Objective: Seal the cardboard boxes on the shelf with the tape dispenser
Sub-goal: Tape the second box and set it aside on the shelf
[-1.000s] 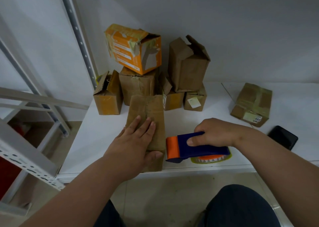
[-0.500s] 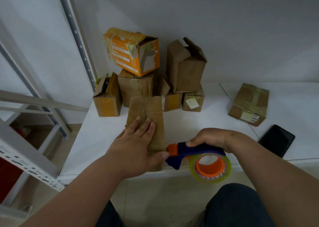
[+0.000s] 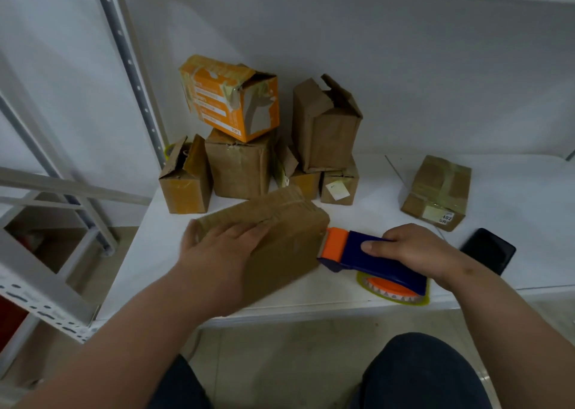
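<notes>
- Your left hand (image 3: 224, 247) lies flat on top of the brown box (image 3: 273, 240), fingers mostly straight and spread. It presses down; it does not grab.
- Your right hand (image 3: 410, 253) is curled tight around the tape dispenser (image 3: 373, 257), with the thumb along its blue side.
- The orange front end of the dispenser touches the right end of the box, low on that face.
- To do this step well, I think you should push the orange end firmly onto the cardboard so the tape sticks first.
- Then pull the dispenser up and over the top, right along the line where the flaps meet.
- Keep the left hand pressing so the box does not slide, but move your fingers out of the tape's way.
- The box sits near the front edge of the white shelf (image 3: 357, 219), turned at a slant.
- It looks a bit blurry, so it may be moving.
- It is plain brown, long, with creased, worn sides. Old tape seems to run across its far end.
- The roll of tape has a yellowish rim and an orange middle, and it rests at the front edge of the shelf.
- More boxes (image 3: 323, 125) stand stacked at the back, some with flaps open.
</notes>
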The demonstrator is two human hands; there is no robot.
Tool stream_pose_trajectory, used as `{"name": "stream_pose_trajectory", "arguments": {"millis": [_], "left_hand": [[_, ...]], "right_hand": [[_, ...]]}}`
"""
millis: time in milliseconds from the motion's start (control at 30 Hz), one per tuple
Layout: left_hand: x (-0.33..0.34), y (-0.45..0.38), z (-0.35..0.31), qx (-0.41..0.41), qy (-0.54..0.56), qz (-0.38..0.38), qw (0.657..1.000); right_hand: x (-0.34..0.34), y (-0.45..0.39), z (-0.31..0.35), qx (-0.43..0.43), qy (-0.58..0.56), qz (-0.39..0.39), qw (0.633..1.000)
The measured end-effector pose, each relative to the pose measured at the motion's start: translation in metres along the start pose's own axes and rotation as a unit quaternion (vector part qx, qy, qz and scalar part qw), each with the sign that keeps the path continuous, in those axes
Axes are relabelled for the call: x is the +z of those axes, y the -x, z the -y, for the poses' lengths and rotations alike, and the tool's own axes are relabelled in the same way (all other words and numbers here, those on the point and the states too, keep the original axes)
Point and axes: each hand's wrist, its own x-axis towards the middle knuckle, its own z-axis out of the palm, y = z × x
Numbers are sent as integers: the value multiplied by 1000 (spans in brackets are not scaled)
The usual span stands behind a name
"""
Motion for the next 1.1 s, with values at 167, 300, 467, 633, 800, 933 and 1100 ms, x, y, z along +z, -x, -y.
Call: {"name": "stream_pose_trajectory", "arguments": {"millis": [167,300,467,633,800,933,1100], "left_hand": [[8,2,19,41,-9,-42,998],[20,-1,24,134,-59,-119,982],[20,-5,31,94,-30,-185,978],[36,0,-6,23,19,-112,993],[27,-18,1,33,63,-92,993],[10,-24,-21,-43,69,-78,994],[18,-22,-47,-15,-1,-39,999]], "right_hand": [[-10,8,-7,27,107,3,994],[-18,7,-7,38,115,-41,992],[-17,6,-3,24,79,-96,992],[-10,1,2,8,116,-104,988],[-12,4,4,9,145,-88,986],[-9,10,5,2,151,-85,985],[-6,16,6,0,135,-64,989]]}}
